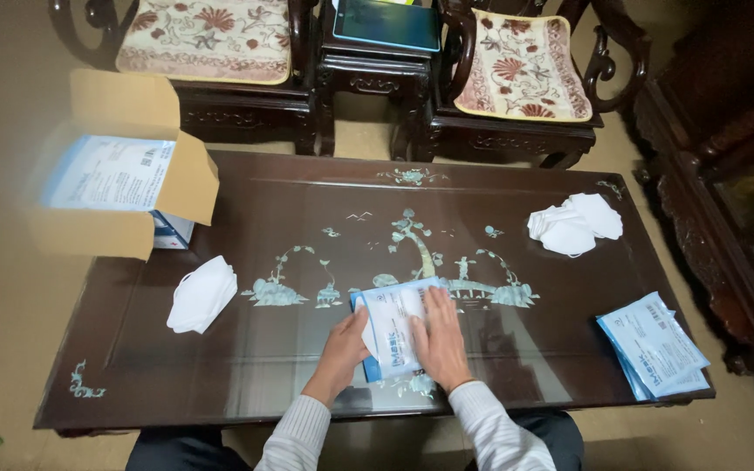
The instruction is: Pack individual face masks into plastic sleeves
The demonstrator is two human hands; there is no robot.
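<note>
Head view: pouch (392,330) flat on counter (220,349), near edge, pinned between both grips. Risk, by judgement: glossy top, slick film — could skid out from under the palms or crease. Left hand (345,342) curled on pouch's left edge, pinching it. Right hand (439,336) flat, fingers spread, pressing, clasping nothing. Both wrists low, forearms angled inward. Masks (202,294) well left of left grip.

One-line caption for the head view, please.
Both hands, left hand and right hand, press a blue-and-white mask packet flat on a dark inlaid table.
</note>
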